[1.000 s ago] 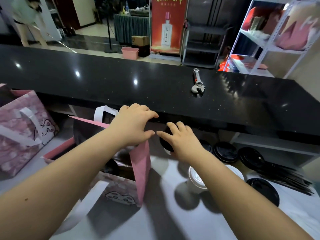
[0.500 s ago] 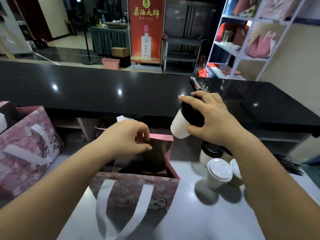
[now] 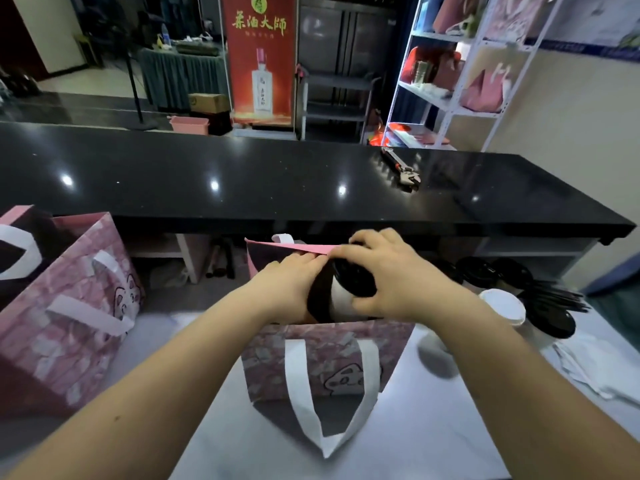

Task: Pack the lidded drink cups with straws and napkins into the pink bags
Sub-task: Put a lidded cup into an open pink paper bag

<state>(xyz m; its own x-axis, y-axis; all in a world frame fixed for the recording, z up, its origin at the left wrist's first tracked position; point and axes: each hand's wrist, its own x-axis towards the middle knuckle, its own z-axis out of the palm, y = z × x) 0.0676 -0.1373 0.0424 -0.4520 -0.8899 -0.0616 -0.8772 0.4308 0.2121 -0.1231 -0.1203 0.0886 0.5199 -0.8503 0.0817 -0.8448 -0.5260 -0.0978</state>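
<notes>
Cups [image 3: 502, 306], straws [image 3: 561, 298] right of bag [image 3: 329, 358]

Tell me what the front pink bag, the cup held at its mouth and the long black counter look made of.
Pink bag: printed paper, matte, judging by its sharp folded edges and stiff flat walls; the handles look like flat white tape.
Cup: likely white paper, matte; its black lid looks like plastic with a slight sheen.
Counter: polished dark stone or a stone-look slab, mirroring ceiling lights.
</notes>
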